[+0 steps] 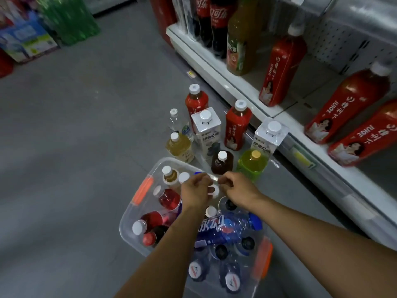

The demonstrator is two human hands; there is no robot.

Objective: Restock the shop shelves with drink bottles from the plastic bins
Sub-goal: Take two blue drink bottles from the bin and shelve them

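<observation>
Head cam: looking down at clear bin on grey floor, shelf on my right.
Bin: orange handles on two opposite sides, packed w/ drink btls, most upright w/ caps up. Sits near shelf base.
L hand: over far end of bin, fingers curled, tips at a white cap. Can't tell if gripping or only touching.
R hand: just beside L hand, on other side of same cap, fingers curled down. Knuckles hide the grip, so can't tell.
In bin: blue bottle lying on its side between my forearms; red drink btls along left wall; amber bottle at far left corner.
Floor group: between bin and shelf, all upright. 2 red juice btls, 2 white cartons, water bottle, yellow tea bottle, dark brown bottle, green bottle. Green bottle is nearest R hand, not touching.
Shelf stock: cola btls at far end, tall tea bottle next, then shelf juice btls in red toward me.
Bkgd: green shrink-wrapped pack far left, blurred.
</observation>
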